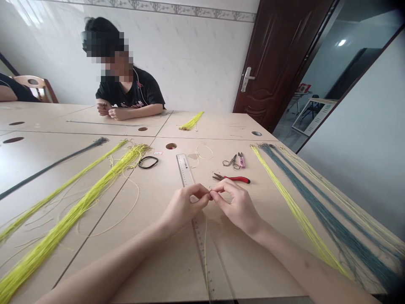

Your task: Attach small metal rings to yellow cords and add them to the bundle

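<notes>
My left hand (183, 207) and my right hand (236, 203) meet at the middle of the table, their fingertips pinching a thin yellow wire (205, 240) with a tiny metal end piece (209, 189). The wire hangs down towards the table. A steel ruler (183, 169) lies under my left hand, partly hidden by it. Just beyond my right hand are red-handled pliers (233, 179), with small scissors (230, 161) and pink thread snips (241, 160) above them.
Long bundles of yellow wire (72, 202) lie on the left, and blue-grey and yellow bundles (335, 219) on the right. A black elastic loop (147, 162) lies nearby. A seated person (129, 93) works across the joined tables, which have round holes. A brown door (268, 63) stands behind.
</notes>
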Demonstrator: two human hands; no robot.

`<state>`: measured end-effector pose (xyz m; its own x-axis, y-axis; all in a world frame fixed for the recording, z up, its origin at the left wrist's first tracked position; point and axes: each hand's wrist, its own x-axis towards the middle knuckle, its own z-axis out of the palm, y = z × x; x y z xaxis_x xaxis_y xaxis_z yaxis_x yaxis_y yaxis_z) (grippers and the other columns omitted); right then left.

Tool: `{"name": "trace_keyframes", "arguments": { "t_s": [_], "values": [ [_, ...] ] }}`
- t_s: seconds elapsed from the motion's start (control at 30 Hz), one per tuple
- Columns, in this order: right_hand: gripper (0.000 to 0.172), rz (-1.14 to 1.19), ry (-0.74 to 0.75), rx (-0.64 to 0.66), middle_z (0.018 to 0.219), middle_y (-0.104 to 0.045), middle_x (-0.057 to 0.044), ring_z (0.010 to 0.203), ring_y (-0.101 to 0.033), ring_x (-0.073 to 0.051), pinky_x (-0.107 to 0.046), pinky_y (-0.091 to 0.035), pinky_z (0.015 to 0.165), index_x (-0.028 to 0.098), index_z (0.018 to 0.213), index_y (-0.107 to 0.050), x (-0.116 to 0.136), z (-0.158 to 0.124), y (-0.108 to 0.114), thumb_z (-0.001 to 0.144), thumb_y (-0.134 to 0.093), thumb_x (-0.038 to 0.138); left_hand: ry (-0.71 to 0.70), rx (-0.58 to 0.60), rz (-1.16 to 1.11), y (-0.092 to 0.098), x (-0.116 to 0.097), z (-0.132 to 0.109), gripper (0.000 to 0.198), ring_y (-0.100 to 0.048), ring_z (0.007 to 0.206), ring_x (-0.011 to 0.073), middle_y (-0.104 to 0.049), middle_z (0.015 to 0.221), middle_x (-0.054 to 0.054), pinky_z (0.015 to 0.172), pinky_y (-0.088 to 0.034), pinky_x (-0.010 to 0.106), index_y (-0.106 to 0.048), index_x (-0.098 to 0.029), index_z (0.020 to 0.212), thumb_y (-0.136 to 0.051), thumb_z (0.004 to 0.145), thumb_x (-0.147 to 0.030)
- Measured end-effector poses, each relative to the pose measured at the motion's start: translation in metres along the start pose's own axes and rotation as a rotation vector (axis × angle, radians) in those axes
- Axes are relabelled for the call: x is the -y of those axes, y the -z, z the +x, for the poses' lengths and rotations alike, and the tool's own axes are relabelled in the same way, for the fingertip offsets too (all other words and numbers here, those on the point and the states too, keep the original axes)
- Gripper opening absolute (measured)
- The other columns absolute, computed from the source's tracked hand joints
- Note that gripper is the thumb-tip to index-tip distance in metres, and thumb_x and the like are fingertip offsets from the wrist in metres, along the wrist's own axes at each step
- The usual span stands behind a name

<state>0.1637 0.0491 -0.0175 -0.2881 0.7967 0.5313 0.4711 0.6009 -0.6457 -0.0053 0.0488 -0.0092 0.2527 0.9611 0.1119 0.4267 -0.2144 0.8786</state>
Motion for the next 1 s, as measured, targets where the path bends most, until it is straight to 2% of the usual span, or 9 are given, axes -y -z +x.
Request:
{"name": "trace_keyframes", "arguments": {
  "t_s": [0.3,0.5,0.67,0.8,0.9,1.0],
  "values": [
    [0.012,-0.247,0.252,-0.020,0.078,-0.056,-0.002,0.072,-0.051,-0.014,-0.030,-0.039,0.069,0.016,0.081,-0.051,-0.002,0.000,-0.001,0.092,-0.046,0.014,-0.019,0.033,-0.010,-0.001,0.002,0.000,0.015,-0.054,0.066,0.0099,-0.064,0.069,-0.004,0.062,-0.039,0.020,-0.064,-0.019,0.073,-0.052,0.081,-0.024],
    [0.015,-0.352,0.330,-0.021,0.077,-0.057,-0.003,0.072,-0.051,-0.015,-0.030,-0.036,0.068,0.016,0.080,-0.050,-0.001,0.001,-0.001,0.092,-0.042,0.011,-0.031,0.045,-0.042,0.000,0.001,0.000,0.015,-0.053,0.064,0.0096,-0.063,0.067,-0.004,0.060,-0.039,0.020,-0.063,-0.017,0.071,-0.052,0.081,-0.022],
    [0.014,-0.358,0.316,-0.009,0.079,-0.057,-0.003,0.074,-0.053,-0.015,-0.030,-0.037,0.070,0.016,0.080,-0.048,-0.001,0.000,-0.003,0.092,-0.042,0.012,-0.033,0.046,-0.102,-0.001,0.000,0.001,0.014,-0.052,0.062,0.0099,-0.063,0.066,-0.003,0.059,-0.038,0.020,-0.063,-0.017,0.069,-0.054,0.078,-0.021],
    [0.012,-0.331,0.236,-0.029,0.074,-0.056,-0.002,0.069,-0.053,-0.015,-0.030,-0.039,0.069,0.017,0.081,-0.048,-0.005,0.003,0.003,0.091,-0.042,0.013,-0.004,0.011,-0.206,0.003,-0.002,0.003,0.011,-0.053,0.061,0.0116,-0.064,0.067,-0.001,0.058,-0.039,0.022,-0.065,-0.016,0.067,-0.057,0.075,-0.020],
    [0.013,-0.323,0.160,-0.034,0.072,-0.057,-0.002,0.068,-0.054,-0.016,-0.031,-0.041,0.067,0.017,0.082,-0.050,0.000,0.008,0.012,0.090,-0.042,0.013,0.048,-0.062,-0.366,0.011,0.000,0.010,0.011,-0.054,0.061,0.0112,-0.066,0.072,0.002,0.059,-0.041,0.023,-0.064,-0.014,0.069,-0.061,0.076,-0.022],
    [0.014,-0.310,0.153,0.093,0.076,-0.061,-0.003,0.072,-0.058,-0.016,-0.030,-0.046,0.068,0.017,0.082,-0.056,0.018,0.002,0.017,0.089,-0.045,0.013,0.108,-0.210,-0.602,0.026,0.008,0.023,0.014,-0.053,0.060,0.0085,-0.064,0.081,0.003,0.061,-0.046,0.023,-0.061,-0.011,0.078,-0.060,0.082,-0.024]
  ]
}}
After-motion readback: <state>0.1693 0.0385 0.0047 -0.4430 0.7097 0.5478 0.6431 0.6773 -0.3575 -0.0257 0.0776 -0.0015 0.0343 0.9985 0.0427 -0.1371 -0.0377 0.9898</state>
